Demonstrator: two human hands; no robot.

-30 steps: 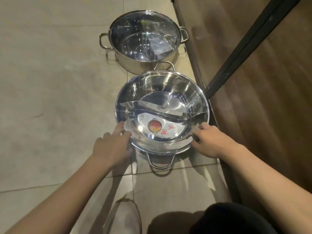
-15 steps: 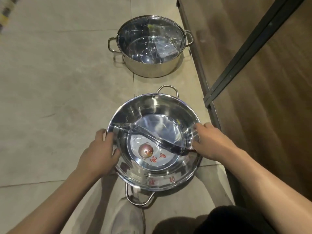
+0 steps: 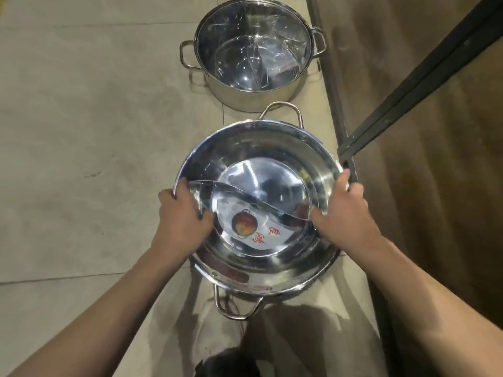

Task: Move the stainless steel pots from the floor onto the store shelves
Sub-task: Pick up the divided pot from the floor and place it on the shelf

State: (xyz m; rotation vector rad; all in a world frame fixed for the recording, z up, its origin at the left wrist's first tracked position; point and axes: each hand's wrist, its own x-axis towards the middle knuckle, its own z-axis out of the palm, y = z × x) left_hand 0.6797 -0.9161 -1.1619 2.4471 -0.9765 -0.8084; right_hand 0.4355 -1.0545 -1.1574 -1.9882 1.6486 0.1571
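Observation:
A wide, shallow stainless steel pot (image 3: 272,148) with a curved divider and a paper label inside is held above the tiled floor. My left hand (image 3: 182,221) grips its left rim, fingers curled inside. My right hand (image 3: 345,213) grips its right rim. Wire handles stick out at its far and near sides. A second, deeper stainless steel pot (image 3: 253,50) with two side handles stands on the floor farther away, with clear plastic wrapping inside it.
A wooden shelf board (image 3: 435,131) runs along the right side, with a dark metal rail (image 3: 424,74) crossing it diagonally. Beige floor tiles (image 3: 81,131) spread to the left. My shoe and dark clothing show at the bottom edge.
Both hands closed on the shallow pot's rim and lifted it off the floor toward me. The deep pot has stayed in place.

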